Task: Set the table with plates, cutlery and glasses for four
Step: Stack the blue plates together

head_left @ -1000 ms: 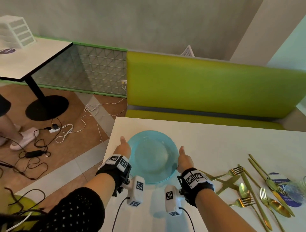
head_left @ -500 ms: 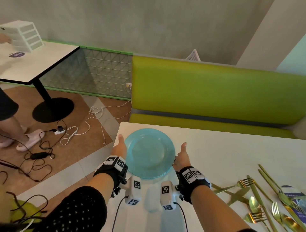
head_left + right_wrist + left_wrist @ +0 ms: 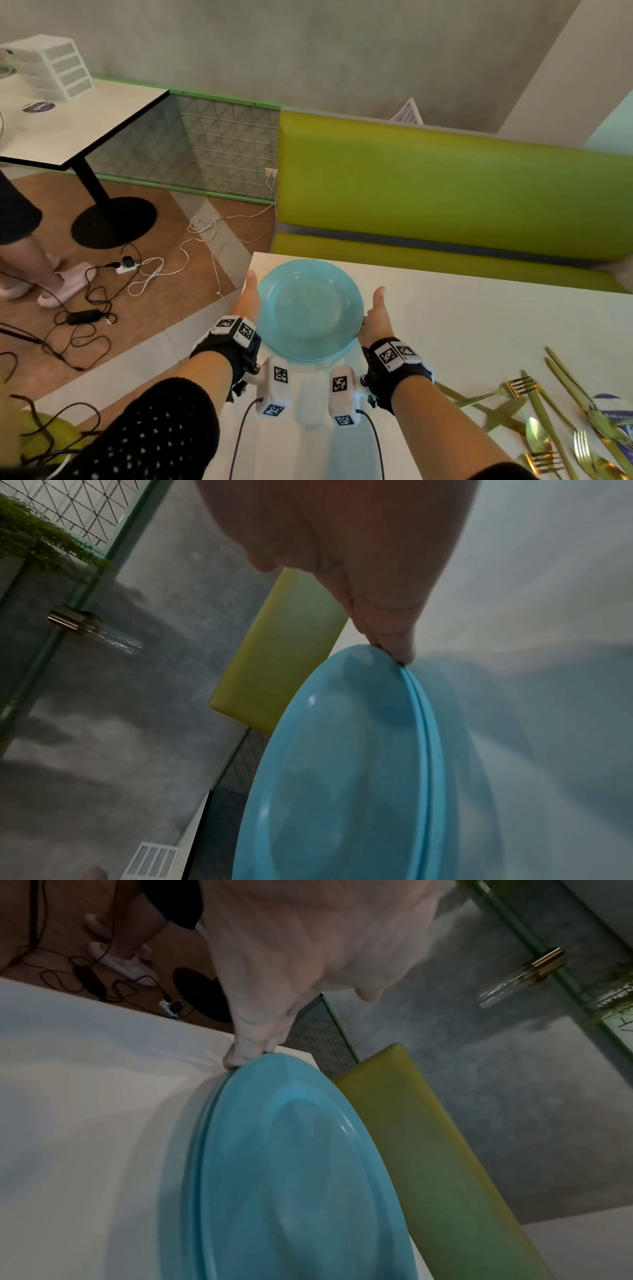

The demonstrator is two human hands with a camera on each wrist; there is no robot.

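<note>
At the far left corner of the white surface (image 3: 479,318), both hands hold blue plates (image 3: 310,310); wrist views reveal two stacked rims, unseen overhead. Left hand (image 3: 247,301) and right hand (image 3: 376,318) have fingers clamped on opposite edges, thumbs up. The plates have travelled farther across since a second ago.

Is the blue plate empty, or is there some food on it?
Empty. The head view shows the blue plate with a bare blue surface, and both wrist views show nothing lying on it.
</note>
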